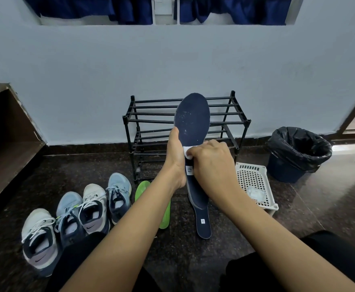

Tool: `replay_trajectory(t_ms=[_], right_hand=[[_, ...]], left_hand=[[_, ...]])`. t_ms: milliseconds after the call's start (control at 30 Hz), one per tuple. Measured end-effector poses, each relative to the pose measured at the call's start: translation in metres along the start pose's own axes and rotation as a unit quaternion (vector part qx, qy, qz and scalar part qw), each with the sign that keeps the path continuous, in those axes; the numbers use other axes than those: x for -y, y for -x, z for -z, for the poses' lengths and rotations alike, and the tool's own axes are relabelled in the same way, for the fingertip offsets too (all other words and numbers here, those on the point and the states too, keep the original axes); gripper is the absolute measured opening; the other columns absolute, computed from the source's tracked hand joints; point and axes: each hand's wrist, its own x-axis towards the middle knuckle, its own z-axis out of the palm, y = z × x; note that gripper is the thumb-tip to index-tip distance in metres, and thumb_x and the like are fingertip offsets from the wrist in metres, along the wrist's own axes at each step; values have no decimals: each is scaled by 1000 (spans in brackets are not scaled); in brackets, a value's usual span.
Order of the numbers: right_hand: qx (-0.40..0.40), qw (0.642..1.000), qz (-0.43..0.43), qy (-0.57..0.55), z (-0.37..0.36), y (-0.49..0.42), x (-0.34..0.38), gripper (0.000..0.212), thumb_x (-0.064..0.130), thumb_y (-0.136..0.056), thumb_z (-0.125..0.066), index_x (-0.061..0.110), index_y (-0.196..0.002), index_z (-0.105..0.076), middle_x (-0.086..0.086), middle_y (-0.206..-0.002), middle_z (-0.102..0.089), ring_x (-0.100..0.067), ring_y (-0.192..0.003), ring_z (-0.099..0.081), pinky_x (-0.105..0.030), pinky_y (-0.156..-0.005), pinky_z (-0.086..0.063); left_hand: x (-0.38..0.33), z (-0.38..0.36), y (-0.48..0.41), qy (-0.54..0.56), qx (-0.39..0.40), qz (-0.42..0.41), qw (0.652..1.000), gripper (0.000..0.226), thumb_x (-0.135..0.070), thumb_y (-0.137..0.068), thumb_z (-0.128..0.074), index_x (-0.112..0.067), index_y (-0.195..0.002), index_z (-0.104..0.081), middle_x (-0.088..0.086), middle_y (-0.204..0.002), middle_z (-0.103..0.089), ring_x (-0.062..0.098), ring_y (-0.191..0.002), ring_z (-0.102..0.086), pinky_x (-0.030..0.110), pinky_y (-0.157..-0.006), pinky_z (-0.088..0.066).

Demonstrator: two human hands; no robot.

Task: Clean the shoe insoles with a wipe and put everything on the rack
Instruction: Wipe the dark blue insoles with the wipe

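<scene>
- You hold a dark navy foam shoe insole (193, 119) up in front of the black tube-frame shoe rack (151, 114), above the dark speckled floor.
- Its upper face is turned toward you, with pale specks scattered over the forefoot and a small white label just below your hands.
- Its long axis runs nearly upright: the rounded toe end points up, across the rack's top rails, and the heel end points down toward the floor.
- Your left hand (175, 157) grips its left edge at the middle, with the thumb lying up along the edge. The other fingers are behind the insole and you cannot tell how they lie.
- Your right hand (210, 163) has its fingers curled round a small white wipe (187, 151), pressing it on the insole's middle.
- A second navy insole (202, 220) and a bright green insole (142, 189) lie on the floor below, both lengthwise toward the rack.
</scene>
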Motion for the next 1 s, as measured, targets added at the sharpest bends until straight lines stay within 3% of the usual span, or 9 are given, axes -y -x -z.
replay_trajectory(t_ms=[133, 300, 467, 667, 900, 1000], right_hand=[[-56, 998, -21, -23, 2, -6, -10, 29, 11, -74, -44, 18, -67, -71, 0, -54, -63, -26, -55, -53, -31, -59, -42], [-40, 999, -34, 1, 1, -6, -9, 20, 3, -63, -53, 14, -64, -69, -1, -54, -62, -26, -56, -51, -30, -59, -39], [-5, 1000, 4, 22, -1, 2, 1, 18, -1, -53, -62, 16, -57, -63, 1, -50, -54, -22, -55, -48, -29, -55, -34], [-55, 998, -27, 13, 4, -9, -15, 18, -1, -63, -61, 15, -66, -69, -1, -55, -62, -26, -56, -52, -31, -59, -37], [-32, 999, -8, 2, 0, 1, -1, 17, 0, -53, -57, 15, -58, -64, 0, -51, -57, -24, -55, -51, -31, -55, -40], [-19, 1000, -1, 10, -2, 7, 2, 18, -2, -50, -65, 14, -57, -62, 0, -52, -55, -23, -55, -51, -29, -55, -37]], left_hand=[[2, -3, 0, -5, 15, 6, 1000, 55, -52, -99, -26, -16, -87, -66, 1, -77, -67, 17, -67, -61, 26, -62, -46], [3, -6, 1, -9, 11, 2, 1000, 53, -51, -99, -26, -15, -97, -64, 2, -83, -66, 18, -72, -60, 28, -66, -46], [2, 0, -4, -32, -17, -19, 999, 55, -51, -98, -28, -18, -77, -66, -4, -70, -69, 12, -62, -60, 28, -63, -45], [3, -6, -1, -9, 16, 8, 1000, 54, -51, -100, -26, -17, -82, -64, 0, -70, -66, 15, -62, -60, 24, -59, -46], [5, 1, -8, -32, -21, -15, 999, 54, -54, -98, -30, -18, -86, -69, -1, -79, -71, 18, -77, -62, 31, -73, -47], [6, 4, -9, -35, -30, -12, 999, 53, -55, -97, -31, -19, -83, -67, -3, -73, -71, 15, -69, -62, 29, -68, -46]])
